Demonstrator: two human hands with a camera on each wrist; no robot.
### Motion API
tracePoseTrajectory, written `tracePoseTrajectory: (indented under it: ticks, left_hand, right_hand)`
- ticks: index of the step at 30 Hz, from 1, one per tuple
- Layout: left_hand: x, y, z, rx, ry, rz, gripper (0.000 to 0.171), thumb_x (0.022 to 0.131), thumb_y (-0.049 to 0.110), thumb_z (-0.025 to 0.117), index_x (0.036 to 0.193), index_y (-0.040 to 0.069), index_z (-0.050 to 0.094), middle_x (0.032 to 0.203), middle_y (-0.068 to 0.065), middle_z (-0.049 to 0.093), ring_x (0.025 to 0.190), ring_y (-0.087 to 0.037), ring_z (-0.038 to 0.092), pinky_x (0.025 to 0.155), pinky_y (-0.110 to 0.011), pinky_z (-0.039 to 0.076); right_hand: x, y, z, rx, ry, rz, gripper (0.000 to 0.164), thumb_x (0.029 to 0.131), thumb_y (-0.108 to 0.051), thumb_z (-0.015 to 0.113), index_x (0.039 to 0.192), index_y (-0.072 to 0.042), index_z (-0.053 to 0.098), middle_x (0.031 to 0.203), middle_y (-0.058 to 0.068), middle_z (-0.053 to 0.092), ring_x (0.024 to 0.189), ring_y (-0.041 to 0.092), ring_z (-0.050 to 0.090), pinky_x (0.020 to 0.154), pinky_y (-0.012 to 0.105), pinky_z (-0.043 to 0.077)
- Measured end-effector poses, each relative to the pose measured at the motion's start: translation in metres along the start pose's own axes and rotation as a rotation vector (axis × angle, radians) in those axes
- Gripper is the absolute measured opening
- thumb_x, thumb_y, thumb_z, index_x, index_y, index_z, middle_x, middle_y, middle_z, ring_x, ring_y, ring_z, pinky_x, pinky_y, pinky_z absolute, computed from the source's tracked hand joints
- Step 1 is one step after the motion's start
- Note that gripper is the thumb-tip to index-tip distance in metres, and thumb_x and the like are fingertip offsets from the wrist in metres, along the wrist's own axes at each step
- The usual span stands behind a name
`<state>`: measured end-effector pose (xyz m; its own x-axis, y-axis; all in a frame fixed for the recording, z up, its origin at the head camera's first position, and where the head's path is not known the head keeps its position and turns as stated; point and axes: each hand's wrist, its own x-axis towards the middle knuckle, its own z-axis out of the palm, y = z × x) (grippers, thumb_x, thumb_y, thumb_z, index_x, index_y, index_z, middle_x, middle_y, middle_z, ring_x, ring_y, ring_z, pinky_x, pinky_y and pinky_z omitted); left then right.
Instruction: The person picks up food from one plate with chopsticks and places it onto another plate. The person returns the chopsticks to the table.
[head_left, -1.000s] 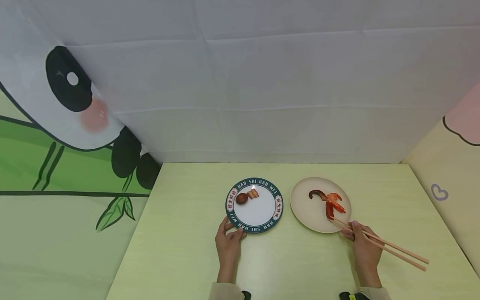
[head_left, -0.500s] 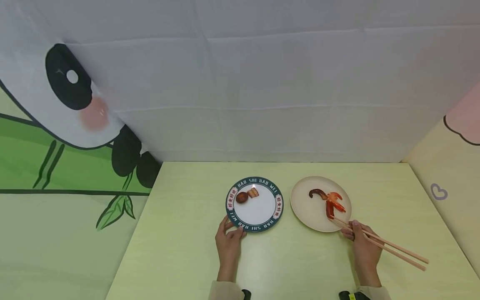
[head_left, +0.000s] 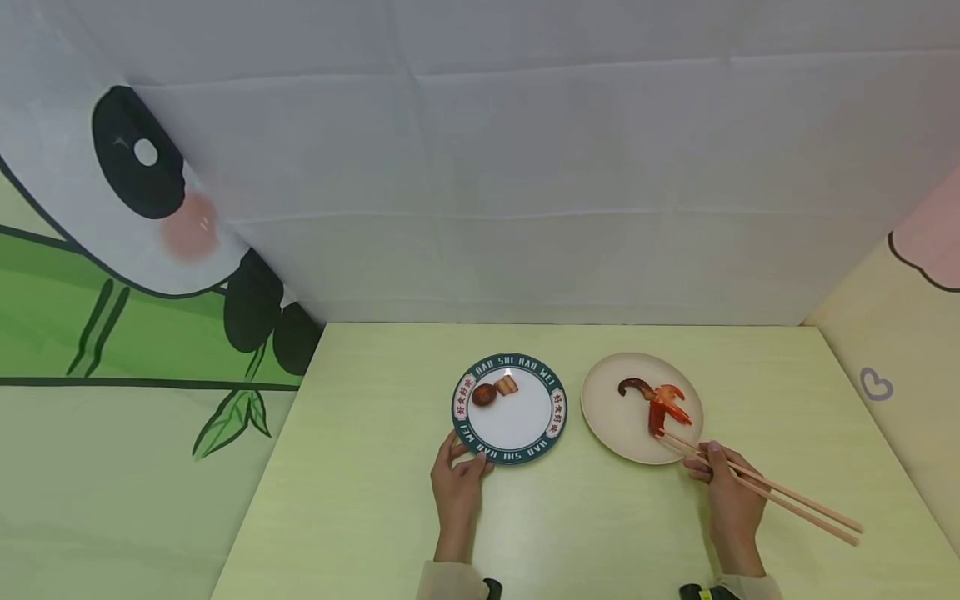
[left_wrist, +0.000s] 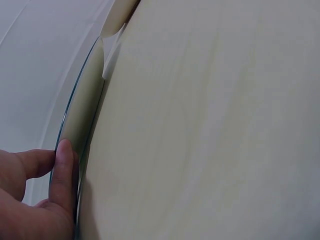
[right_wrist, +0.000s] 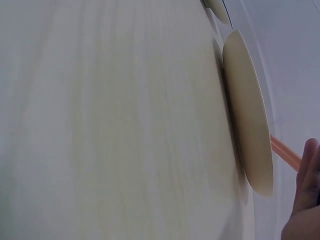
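My left hand (head_left: pixel 456 493) pinches the near-left rim of a green-edged white plate (head_left: pixel 517 427), thumb on top; the left wrist view shows the plate's side (left_wrist: pixel 85 100) between thumb and fingers. On this plate lie a round brown mushroom-like piece (head_left: pixel 483 395) and a small striped piece of meat (head_left: pixel 506 385). My right hand (head_left: pixel 731 500) holds a pair of wooden chopsticks (head_left: pixel 795 497). Their tips are at the lower end of a dark red piece of food (head_left: pixel 657 418) on a beige plate (head_left: pixel 611 433). Beside it are a curled dark tentacle (head_left: pixel 636 386) and an orange-red forked piece (head_left: pixel 672 402).
Both plates stand side by side on a pale yellow-green table (head_left: pixel 360 500). A whitish cloth wall (head_left: pixel 540 192) rises behind the table's back edge. Printed panels stand at the left (head_left: pixel 150 333) and right (head_left: pixel 900 433).
The chopstick tips and the lower end of the dark red piece have shifted slightly left on the beige plate. My left hand keeps its hold on the green-edged plate.
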<state>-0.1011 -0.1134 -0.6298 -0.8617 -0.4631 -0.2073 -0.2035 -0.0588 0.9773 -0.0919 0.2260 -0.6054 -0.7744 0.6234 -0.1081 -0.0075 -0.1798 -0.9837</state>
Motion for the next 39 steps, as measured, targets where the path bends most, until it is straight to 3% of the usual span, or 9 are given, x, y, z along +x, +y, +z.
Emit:
tracePoseTrajectory:
  ticks: [10, 25, 35, 39]
  left_hand:
    - [0.0, 0.0, 0.0, 0.001, -0.002, 0.001, 0.068, 0.091, -0.014, 0.068, 0.155, -0.002, 0.046, 0.121, -0.022, 0.059, 0.079, -0.015, 0.07, 0.073, -0.028, 0.071]
    - [0.0, -0.001, 0.0, -0.003, 0.004, 0.004, 0.069, 0.09, -0.014, 0.069, 0.155, -0.002, 0.047, 0.12, -0.022, 0.06, 0.079, -0.015, 0.069, 0.072, -0.028, 0.071]
    - [0.0, -0.001, 0.0, -0.013, 0.002, 0.008, 0.069, 0.09, -0.015, 0.069, 0.155, -0.003, 0.046, 0.12, -0.023, 0.059, 0.079, -0.016, 0.069, 0.072, -0.029, 0.071]
    - [0.0, 0.0, 0.0, -0.007, -0.002, 0.004, 0.069, 0.091, -0.014, 0.068, 0.155, -0.002, 0.045, 0.121, -0.021, 0.059, 0.079, -0.015, 0.069, 0.073, -0.028, 0.071]
  right_hand:
    - [-0.002, -0.005, 0.003, 0.039, 0.005, 0.002, 0.018, 0.105, -0.006, 0.064, 0.105, 0.008, 0.074, 0.081, -0.005, 0.077, 0.062, 0.007, 0.074, 0.055, 0.016, 0.065]
    - [-0.014, -0.01, 0.017, 0.001, -0.027, 0.007, 0.023, 0.106, -0.008, 0.062, 0.112, 0.012, 0.07, 0.085, -0.007, 0.077, 0.063, 0.005, 0.074, 0.06, 0.016, 0.066]
    - [-0.016, -0.012, 0.032, 0.079, -0.102, -0.013, 0.016, 0.105, -0.009, 0.064, 0.101, 0.0, 0.076, 0.086, -0.001, 0.078, 0.064, 0.009, 0.074, 0.06, 0.019, 0.067]
    - [-0.019, -0.014, 0.038, 0.1, -0.122, -0.016, 0.017, 0.105, -0.008, 0.063, 0.102, 0.004, 0.075, 0.086, 0.0, 0.078, 0.064, 0.009, 0.074, 0.06, 0.02, 0.067]
